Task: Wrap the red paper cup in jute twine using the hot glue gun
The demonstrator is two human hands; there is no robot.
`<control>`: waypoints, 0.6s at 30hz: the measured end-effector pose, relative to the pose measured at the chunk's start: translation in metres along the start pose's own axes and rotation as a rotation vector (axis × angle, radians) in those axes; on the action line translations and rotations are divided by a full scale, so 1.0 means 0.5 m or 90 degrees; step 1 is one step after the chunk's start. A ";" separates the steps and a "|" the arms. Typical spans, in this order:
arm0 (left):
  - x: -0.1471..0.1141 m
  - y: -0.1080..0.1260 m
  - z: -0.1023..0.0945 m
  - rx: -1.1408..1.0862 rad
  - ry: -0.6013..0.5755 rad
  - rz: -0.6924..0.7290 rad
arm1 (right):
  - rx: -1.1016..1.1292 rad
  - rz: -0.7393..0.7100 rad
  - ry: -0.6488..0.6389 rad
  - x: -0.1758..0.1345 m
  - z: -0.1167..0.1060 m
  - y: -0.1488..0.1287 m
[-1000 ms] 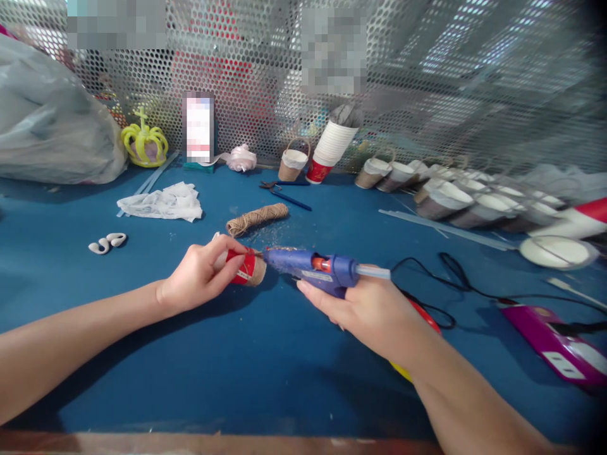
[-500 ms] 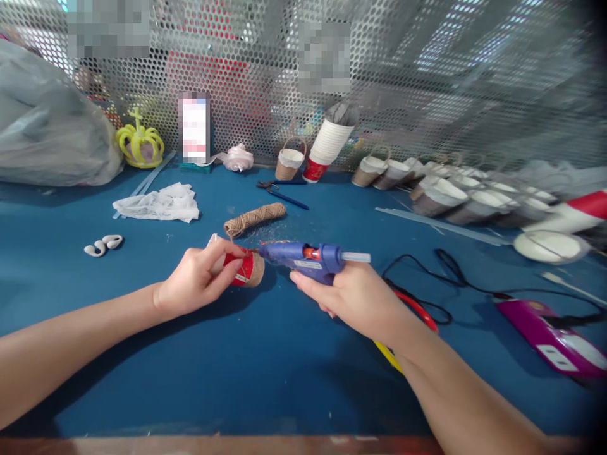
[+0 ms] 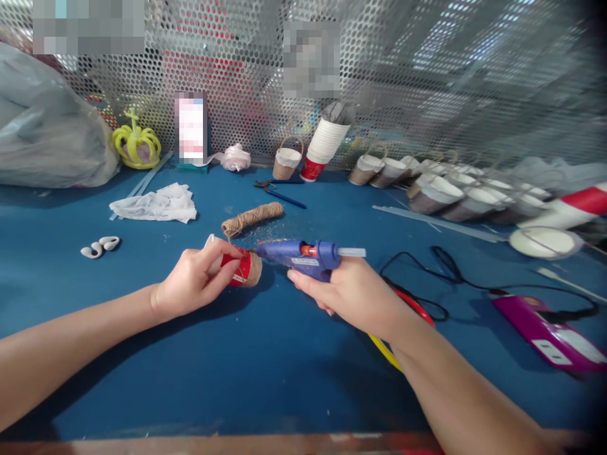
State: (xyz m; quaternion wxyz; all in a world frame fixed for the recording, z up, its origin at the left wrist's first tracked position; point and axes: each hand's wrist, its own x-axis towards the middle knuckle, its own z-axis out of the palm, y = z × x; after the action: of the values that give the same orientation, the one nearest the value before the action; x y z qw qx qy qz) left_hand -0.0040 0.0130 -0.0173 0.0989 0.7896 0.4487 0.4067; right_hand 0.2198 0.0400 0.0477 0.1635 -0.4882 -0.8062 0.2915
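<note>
My left hand (image 3: 194, 278) is closed around a red paper cup (image 3: 241, 270) lying on its side, its base end wrapped in brown twine. In my right hand (image 3: 351, 291) is a blue hot glue gun (image 3: 303, 254), with a clear glue stick (image 3: 351, 252) poking out of its back. The gun's nozzle points left and is at the cup, close to the edge of the twine; whether it touches is too small to tell. Just behind the cup lies a spool of brown twine (image 3: 253, 218), its loose strand running down to the cup.
Pliers (image 3: 279, 193), a twine-wrapped basket cup (image 3: 287, 163) and stacked paper cups (image 3: 327, 142) stand or lie toward the mesh. More wrapped cups (image 3: 436, 193) fill the back right. A purple power strip (image 3: 545, 332) with black cable lies right; yellow-and-red handles (image 3: 386, 354) sit under my right forearm.
The whole view has shifted slightly, so everything appears a little further left. Both hands keep nearly the same pose, with the glue gun still at the cup.
</note>
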 end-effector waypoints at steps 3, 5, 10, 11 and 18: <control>0.002 0.001 0.000 0.000 0.006 0.004 | -0.012 -0.013 -0.007 -0.002 -0.001 0.001; 0.002 0.001 -0.001 -0.003 0.006 -0.003 | -0.025 -0.025 -0.011 -0.007 -0.005 0.001; -0.001 -0.002 0.000 -0.013 0.004 -0.021 | -0.070 -0.051 0.007 -0.015 -0.010 -0.002; -0.002 -0.002 0.000 -0.013 0.003 -0.024 | -0.076 -0.053 0.009 -0.015 -0.009 -0.002; 0.001 0.000 0.000 -0.013 -0.001 -0.038 | -0.112 -0.077 0.004 -0.018 -0.011 -0.002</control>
State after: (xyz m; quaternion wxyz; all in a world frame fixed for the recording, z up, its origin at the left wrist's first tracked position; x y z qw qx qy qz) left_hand -0.0040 0.0132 -0.0172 0.1192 0.7753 0.4676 0.4074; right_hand 0.2264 0.0332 0.0527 0.1396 -0.4518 -0.8563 0.2078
